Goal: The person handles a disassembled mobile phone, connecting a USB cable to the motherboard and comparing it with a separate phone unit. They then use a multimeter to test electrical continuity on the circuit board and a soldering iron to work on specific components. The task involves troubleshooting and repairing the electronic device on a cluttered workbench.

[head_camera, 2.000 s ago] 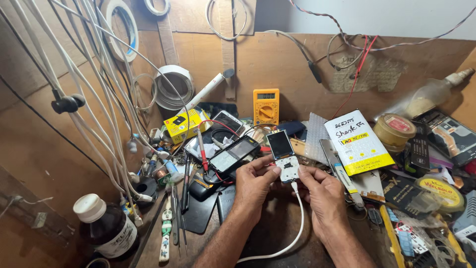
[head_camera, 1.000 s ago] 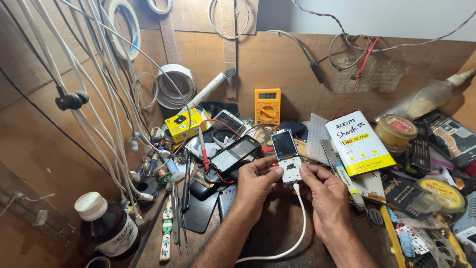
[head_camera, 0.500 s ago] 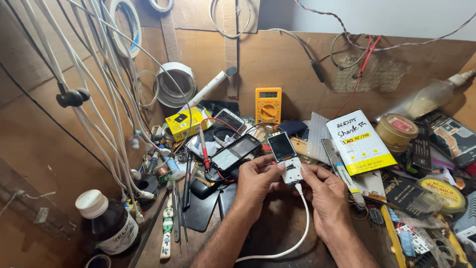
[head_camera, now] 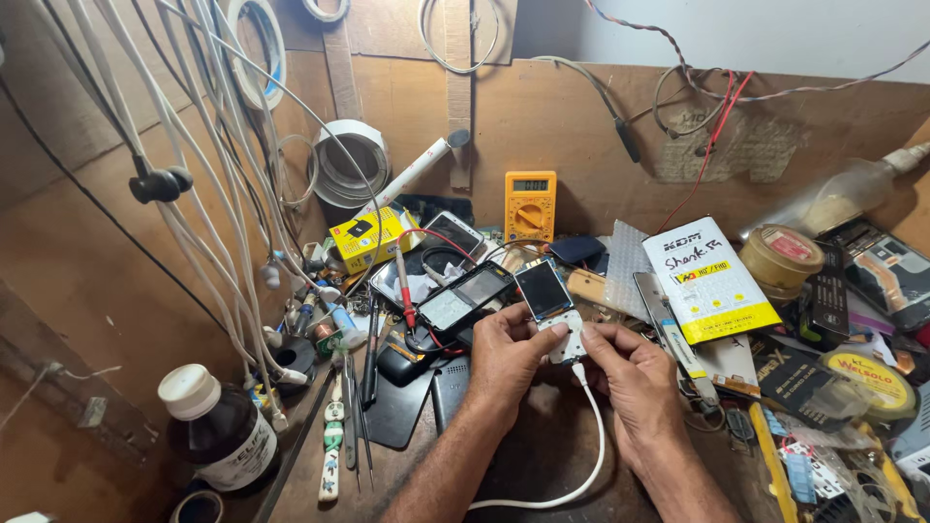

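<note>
two hands pinch one small phone at bench centre: left hand grips its side, right hand closes on the white cable at its six o'clock end. plug seating seems underway; next needs steady, straight pressure.

white phone, white cable, yellow multimeter

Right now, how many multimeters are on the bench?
1: an orange multimeter stands against the back board, behind the small phone that the left hand and right hand hold. Clutter may hide others.
</note>
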